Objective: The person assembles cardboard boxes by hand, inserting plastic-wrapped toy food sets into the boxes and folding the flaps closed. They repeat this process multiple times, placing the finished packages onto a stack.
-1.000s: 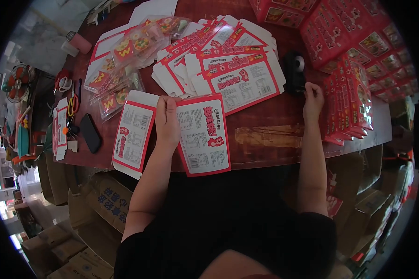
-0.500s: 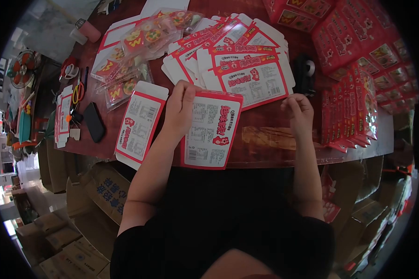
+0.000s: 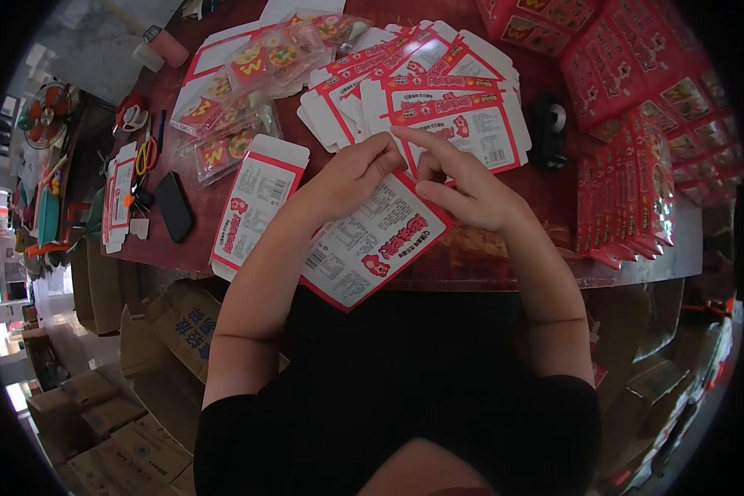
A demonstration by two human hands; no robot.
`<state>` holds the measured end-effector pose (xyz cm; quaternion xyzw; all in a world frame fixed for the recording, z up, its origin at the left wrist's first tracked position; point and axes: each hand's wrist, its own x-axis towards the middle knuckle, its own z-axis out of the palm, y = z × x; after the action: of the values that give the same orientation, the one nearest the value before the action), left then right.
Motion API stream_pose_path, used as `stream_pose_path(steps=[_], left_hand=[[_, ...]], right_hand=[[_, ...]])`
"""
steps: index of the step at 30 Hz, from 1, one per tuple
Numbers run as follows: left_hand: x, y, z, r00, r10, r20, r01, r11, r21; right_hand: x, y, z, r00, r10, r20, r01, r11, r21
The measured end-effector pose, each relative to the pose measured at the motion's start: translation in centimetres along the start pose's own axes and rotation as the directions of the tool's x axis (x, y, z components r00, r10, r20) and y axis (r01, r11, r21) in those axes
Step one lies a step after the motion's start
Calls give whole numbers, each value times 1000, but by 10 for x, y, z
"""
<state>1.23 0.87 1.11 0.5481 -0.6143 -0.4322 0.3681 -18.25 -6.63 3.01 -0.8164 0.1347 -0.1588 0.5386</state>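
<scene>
A red-and-white printed box [image 3: 368, 244] lies tilted at the table's front edge, its far end between my hands. My left hand [image 3: 360, 174] is closed on the box's far left side, fingers curled over it. At the box's far right corner is my right hand [image 3: 463, 182], with its index finger stretched toward my left hand and its other fingers partly bent. Left of my left forearm lies another flat box [image 3: 260, 198]. Beyond my hands several flat printed boxes [image 3: 463, 124] overlap in a fanned pile.
Clear packets [image 3: 264, 62] lie at the back left. Scissors [image 3: 147, 153], a black phone [image 3: 172, 207] and a pink bottle [image 3: 167, 47] are on the left. A black tape dispenser [image 3: 547, 132] stands near upright filled boxes [image 3: 624, 194] on the right.
My right hand has moved left to the held box. The box has turned, its near end swinging left, and my left hand has shifted right with it.
</scene>
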Motion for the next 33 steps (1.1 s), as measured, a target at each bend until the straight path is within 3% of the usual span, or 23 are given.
stream_pose_path(steps=[3, 6, 8, 10, 12, 14, 15, 16, 18, 19, 21, 22, 25, 28, 31, 33], left_hand=[[0, -4, -1, 996, 83, -19, -83, 996, -20], [1, -2, -3, 997, 62, -39, -63, 997, -32], [1, 1, 0, 998, 59, -37, -61, 997, -46], [-1, 4, 4, 996, 77, -49, -79, 996, -40], [-3, 4, 7, 991, 112, -73, -114, 993, -18], [-7, -1, 4, 973, 64, -223, -82, 994, -70], [-10, -5, 1, 955, 37, -296, -70, 993, -100], [-14, -12, -4, 925, 4, -379, -74, 983, -170], [-22, -33, -17, 827, 0, -562, -174, 951, -256], [-26, -38, -19, 793, -128, -596, -186, 880, -436], [-28, -28, -18, 776, -201, -597, -235, 787, -571], [-28, -24, -18, 768, -239, -594, -260, 732, -630], [-26, -34, -13, 765, -259, -590, -303, 663, -684], [-24, -45, -9, 737, -295, -609, -345, 610, -713], [-26, -52, -9, 712, -331, -619, -368, 576, -730], [-26, -52, -8, 705, -344, -621, -381, 555, -740]], right_hand=[[3, 12, 10, 989, 95, -115, -90, 995, 49], [8, 37, 16, 969, 228, -95, -160, 872, 462], [7, 33, 25, 931, 366, -11, -215, 571, 792], [2, 30, 28, 912, 409, 36, -209, 386, 899], [-7, 35, 24, 916, 401, 8, -187, 407, 894], [-24, 64, 2, 932, 293, -214, -7, 603, 798], [-35, 73, -13, 827, 337, -449, 12, 789, 615], [-46, 80, -30, 703, 281, -654, 0, 919, 394], [-74, 99, -68, 425, 37, -904, -124, 992, -18], [-95, 109, -88, 321, 109, -941, -315, 949, 2], [-125, 134, -115, 264, 196, -944, -478, 877, 48], [-130, 141, -120, 246, 237, -940, -537, 841, 71], [-136, 142, -130, 281, 603, -746, -544, 741, 394], [-138, 156, -130, 335, 572, -749, -277, 820, 502], [-133, 172, -116, 244, 389, -888, -97, 921, 377], [-129, 175, -100, 127, 293, -948, 92, 948, 305]])
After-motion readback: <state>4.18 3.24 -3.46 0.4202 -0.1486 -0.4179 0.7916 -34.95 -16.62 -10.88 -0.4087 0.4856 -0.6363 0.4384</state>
